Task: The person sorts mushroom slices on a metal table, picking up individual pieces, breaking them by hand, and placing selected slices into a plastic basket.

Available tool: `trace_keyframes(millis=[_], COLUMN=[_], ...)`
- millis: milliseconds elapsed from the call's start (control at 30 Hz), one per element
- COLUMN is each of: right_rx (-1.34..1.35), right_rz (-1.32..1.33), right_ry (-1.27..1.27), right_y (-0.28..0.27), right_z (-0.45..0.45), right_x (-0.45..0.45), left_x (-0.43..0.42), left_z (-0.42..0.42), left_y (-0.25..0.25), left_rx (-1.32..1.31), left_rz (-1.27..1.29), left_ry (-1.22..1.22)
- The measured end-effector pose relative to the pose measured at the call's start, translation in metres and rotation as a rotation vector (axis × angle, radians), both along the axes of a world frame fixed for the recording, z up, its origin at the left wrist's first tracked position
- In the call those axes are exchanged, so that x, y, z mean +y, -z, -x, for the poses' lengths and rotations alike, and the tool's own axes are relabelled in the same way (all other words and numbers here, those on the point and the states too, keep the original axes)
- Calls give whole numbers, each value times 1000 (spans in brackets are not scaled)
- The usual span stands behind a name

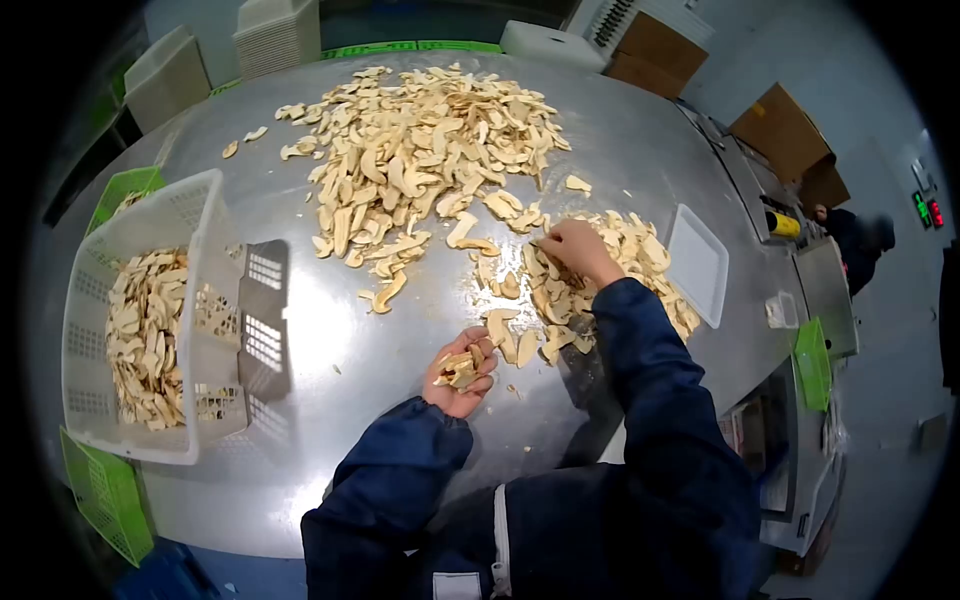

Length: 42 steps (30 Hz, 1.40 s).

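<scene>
My left hand, palm up with fingers curled, cups a few mushroom slices above the steel table. Farther right, my right hand reaches into a smaller heap of pale mushroom slices, its fingers bent down onto them. What lies between those fingertips is hidden. Loose slices are scattered on the table between my two hands. Beyond them spreads a large pile of mushroom slices.
A white perforated basket of slices stands at the left, with green baskets beside it. A white tray lies right of the smaller heap. Stacked white trays and cardboard boxes are at the back. Another person is far right.
</scene>
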State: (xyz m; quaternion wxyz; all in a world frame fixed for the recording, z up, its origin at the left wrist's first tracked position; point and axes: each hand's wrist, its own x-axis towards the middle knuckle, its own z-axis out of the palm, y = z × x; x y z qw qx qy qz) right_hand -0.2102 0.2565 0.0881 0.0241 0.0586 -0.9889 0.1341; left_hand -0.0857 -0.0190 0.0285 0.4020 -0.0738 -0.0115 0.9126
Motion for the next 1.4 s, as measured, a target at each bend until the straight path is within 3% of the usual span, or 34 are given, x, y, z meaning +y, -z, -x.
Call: trace_keyframes(millis=[133, 233, 400, 600, 733, 867, 967, 1133, 1400], right_rx=[-394, -480, -532, -553, -522, -472, -435, -576, -469], right_rz=[849, 1011, 1114, 1219, 1171, 1086, 1265, 1149, 1157], right_ry=[146, 184, 103, 137, 71, -21, 60, 77, 104], right_y=[-22, -38, -55, -38, -46, -29, -23, -25, -12], right_z=[-10, -30, -66, -96, -122, -138, -142, -152, -158], right_x=[4, -8, -38, -54, -79, -97, -103, -100, -102], left_x=[0, 0, 2, 1, 3, 12, 6, 5, 7], left_z=[1, 0, -3, 1, -6, -13, -12, -12, -15], left_y=[3, 0, -13, 8, -27, -19, -13, -12, -12], left_rx=[40, 53, -48, 63, 326, 505, 528, 583, 683], left_rz=[-34, -22, 150, 61, 469, 673, 676, 775, 819], left_ry=[-12, -15, -72, 15, 13, -92, -164, -238, -222])
